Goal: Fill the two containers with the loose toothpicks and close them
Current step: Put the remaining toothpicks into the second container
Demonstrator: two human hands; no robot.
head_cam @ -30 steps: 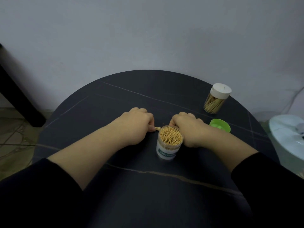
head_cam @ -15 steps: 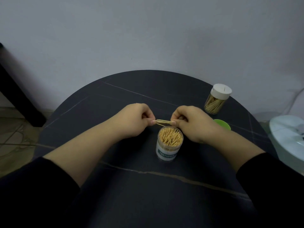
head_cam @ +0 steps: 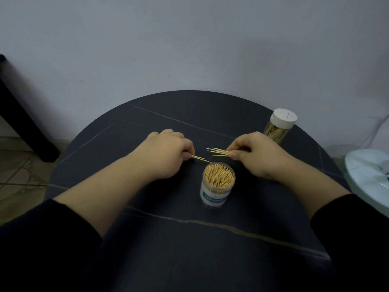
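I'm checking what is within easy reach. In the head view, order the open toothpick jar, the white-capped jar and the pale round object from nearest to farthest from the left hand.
From the left hand:
1. open toothpick jar, just to its right.
2. white-capped jar, far right on the table.
3. pale round object, off its right edge.

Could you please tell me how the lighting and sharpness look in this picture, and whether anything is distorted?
Head view: dim, flat light, with no glare on the dark round table; the open clear plastic container of toothpicks is sharp, its label partly readable. Head view, edges: the wide-angle lens stretches the scene, and the black sleeves merge into the dark table without detail.
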